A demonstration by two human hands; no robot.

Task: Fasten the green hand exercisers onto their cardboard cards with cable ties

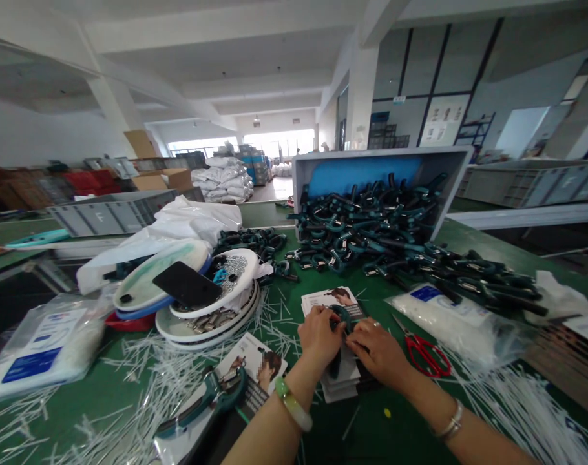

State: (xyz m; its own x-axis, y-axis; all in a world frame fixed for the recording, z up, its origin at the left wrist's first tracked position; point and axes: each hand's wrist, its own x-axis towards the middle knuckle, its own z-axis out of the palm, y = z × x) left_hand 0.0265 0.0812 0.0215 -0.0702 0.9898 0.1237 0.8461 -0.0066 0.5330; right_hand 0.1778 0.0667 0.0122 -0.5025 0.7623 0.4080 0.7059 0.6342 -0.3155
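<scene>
My left hand (318, 337) and my right hand (377, 352) meet over a teal-and-black hand grip exerciser (341, 323), both closed on it. It rests on a stack of printed cards (340, 378), and the hands hide most of it. A similar grip (201, 400) lies on another printed card (248, 368) to the left of my left wrist. Red-handled scissors (426, 355) lie to the right of my right hand, apart from it. White plastic ties (129, 387) are strewn over the green table top around both hands.
A tilted grey crate (381, 161) spills a heap of teal grips (366, 236) across the table. Stacked round plates (211, 326) carry a black phone (187, 284) and metal parts. Bags of white ties (44, 349) lie at both sides, with crates and sacks behind.
</scene>
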